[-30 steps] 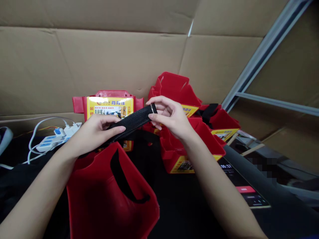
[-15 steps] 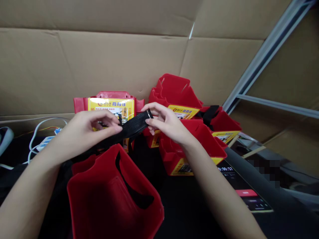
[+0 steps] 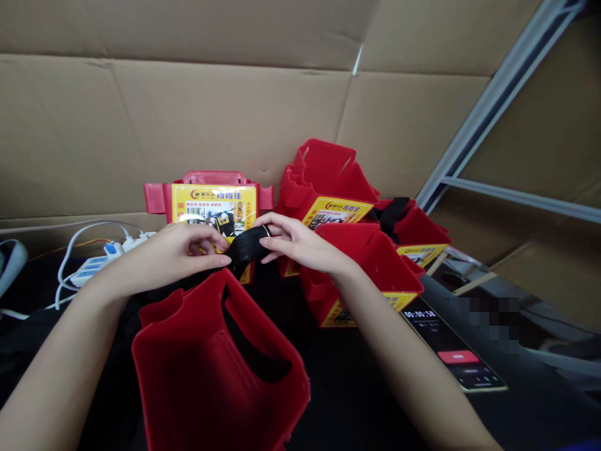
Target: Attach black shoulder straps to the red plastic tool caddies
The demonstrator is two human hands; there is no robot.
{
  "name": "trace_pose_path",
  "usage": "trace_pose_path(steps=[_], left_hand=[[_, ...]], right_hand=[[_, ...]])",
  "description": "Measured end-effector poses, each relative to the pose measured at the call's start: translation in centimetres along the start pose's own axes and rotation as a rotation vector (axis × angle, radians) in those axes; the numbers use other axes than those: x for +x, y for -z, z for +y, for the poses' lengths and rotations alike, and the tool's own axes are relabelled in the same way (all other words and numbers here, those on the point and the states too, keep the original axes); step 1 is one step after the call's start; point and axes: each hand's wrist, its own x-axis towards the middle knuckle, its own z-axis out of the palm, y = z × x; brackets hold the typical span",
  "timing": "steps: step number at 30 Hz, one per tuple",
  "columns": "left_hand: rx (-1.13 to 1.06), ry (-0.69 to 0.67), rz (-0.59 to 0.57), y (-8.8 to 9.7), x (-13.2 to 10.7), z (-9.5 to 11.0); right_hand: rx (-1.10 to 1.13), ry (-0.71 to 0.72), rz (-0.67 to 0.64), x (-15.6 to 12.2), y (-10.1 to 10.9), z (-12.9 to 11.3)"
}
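Observation:
Between my two hands a black webbing strap [image 3: 246, 247] bends in a short arc. My left hand [image 3: 200, 247] pinches it at the left with thumb and fingertips. At the other end, my right hand [image 3: 286, 241] grips the strap beside a thin metal ring [image 3: 267, 231]. Just below and nearer to me stands a red plastic box [image 3: 188, 351], its open top facing me. Black strap also runs through the box's right inner wall. Where the held strap meets the box is partly hidden by its upper corner.
Behind my hands stands a red box with a yellow label [image 3: 213, 194]. More red boxes [image 3: 370, 250] cluster to the right. A phone with a running timer [image 3: 451, 347] lies at the right. White cables and a power strip [image 3: 94, 266] are at the left, a cardboard wall [image 3: 225, 113] behind.
Both hands have moved slightly down, and the right hand has come closer to the left. The strap between them, straighter before, now curves more.

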Motion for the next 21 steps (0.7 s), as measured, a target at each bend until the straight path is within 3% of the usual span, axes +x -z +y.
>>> trace_pose_path(steps=[3,7,11,16,21], left_hand=[[0.057,0.010,0.029,-0.5,0.0,0.7],[0.007,-0.036,0.224,-1.6,0.5,2.1],[-0.122,-0.091,0.195,-2.7,1.1,2.5],[-0.152,-0.021,0.299,-3.0,1.4,2.0],[-0.237,-0.008,0.339,-2.9,1.4,1.9]], right_hand=[[-0.048,0.033,0.041,-0.4,0.1,-0.8],[-0.115,0.094,0.053,-1.5,-0.2,-2.6],[-0.208,0.144,0.032,-2.1,-0.6,-3.6],[-0.294,0.174,0.082,-2.0,0.0,-3.4],[-0.218,0.233,0.138,-1.3,-0.1,-2.8]])
